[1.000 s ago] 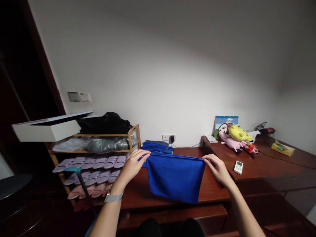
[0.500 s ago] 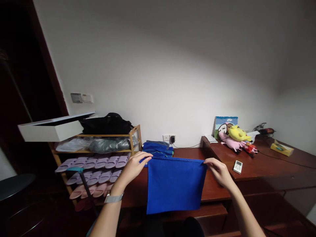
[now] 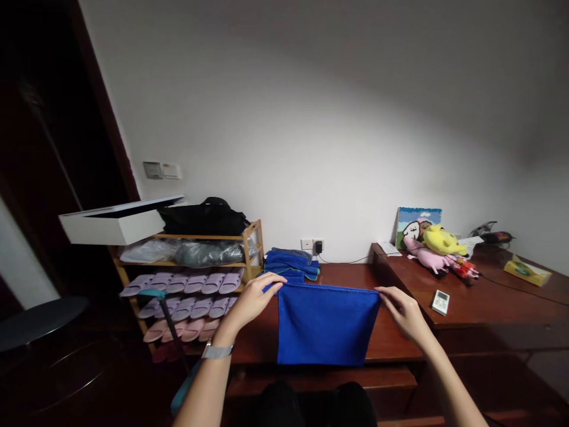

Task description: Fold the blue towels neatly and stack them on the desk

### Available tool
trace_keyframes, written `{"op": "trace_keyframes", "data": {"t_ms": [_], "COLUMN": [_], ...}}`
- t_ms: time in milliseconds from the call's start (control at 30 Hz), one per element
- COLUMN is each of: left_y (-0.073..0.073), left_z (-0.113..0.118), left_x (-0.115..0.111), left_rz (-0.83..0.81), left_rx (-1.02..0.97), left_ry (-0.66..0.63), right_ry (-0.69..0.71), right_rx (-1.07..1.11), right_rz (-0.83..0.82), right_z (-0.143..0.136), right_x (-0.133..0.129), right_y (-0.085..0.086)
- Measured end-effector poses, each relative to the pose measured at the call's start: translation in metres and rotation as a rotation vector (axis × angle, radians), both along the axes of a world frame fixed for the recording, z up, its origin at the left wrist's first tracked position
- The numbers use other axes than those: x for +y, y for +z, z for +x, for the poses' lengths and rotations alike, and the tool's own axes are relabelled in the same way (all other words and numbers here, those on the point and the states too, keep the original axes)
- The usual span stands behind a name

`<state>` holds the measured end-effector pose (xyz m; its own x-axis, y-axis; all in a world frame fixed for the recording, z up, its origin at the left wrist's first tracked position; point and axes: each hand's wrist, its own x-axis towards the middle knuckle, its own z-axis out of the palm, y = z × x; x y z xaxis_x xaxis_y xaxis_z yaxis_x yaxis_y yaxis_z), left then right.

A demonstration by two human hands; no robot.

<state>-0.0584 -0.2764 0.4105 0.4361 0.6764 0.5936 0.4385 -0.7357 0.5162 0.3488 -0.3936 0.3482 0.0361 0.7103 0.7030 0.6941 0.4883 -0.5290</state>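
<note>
A blue cloth (image 3: pixel 326 325) hangs spread out between my hands, its stitched top edge nearly level. My left hand (image 3: pixel 256 296) pinches the top left corner, and a silver band circles that wrist. At the top right corner my right hand (image 3: pixel 402 307) pinches the fabric between thumb and fingers. Beyond the cloth, a pile of folded blue cloths (image 3: pixel 288 264) lies on the low brown table (image 3: pixel 347 274) against the wall. The cloth's lower part hangs over the table's front edge.
A rack (image 3: pixel 252 249) on the left holds slippers (image 3: pixel 200 281), a black bag (image 3: pixel 204 218) and a white box (image 3: pixel 111 228). Plush toys (image 3: pixel 440 243), a remote (image 3: pixel 440 302) and a tissue box (image 3: pixel 528 270) sit on the right desk (image 3: pixel 480 296). A dark round stool (image 3: pixel 42 320) stands far left.
The view has swung slightly left, so the scene sits further right. The cloth's hanging part looks shorter, its bottom edge higher in view. Both hands still pinch its corners.
</note>
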Motion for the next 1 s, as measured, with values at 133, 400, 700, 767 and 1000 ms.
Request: {"op": "trace_keyframes", "data": {"t_ms": [133,400,700,767,1000], "left_y": [-0.006,-0.019,-0.03,-0.029,-0.028], "left_z": [0.0,-0.002,-0.003,-0.003,-0.004], "left_x": [0.004,0.013,0.013,0.011,0.009], "left_rz": [-0.032,-0.08,-0.016,0.026,0.109], "left_rx": [-0.015,-0.088,-0.13,-0.135,-0.162], "left_ry": [-0.03,-0.03,0.005,0.026,0.069], "right_ry": [-0.011,0.047,0.073,0.068,0.045], "right_rx": [0.022,0.075,0.18,0.165,0.085], "right_rz": [0.001,-0.027,-0.062,-0.069,-0.074], "right_z": [0.001,-0.004,-0.011,-0.012,-0.016], "right_x": [0.007,0.012,0.01,0.009,0.005], "right_y": [-0.005,-0.008,-0.01,-0.008,-0.004]}}
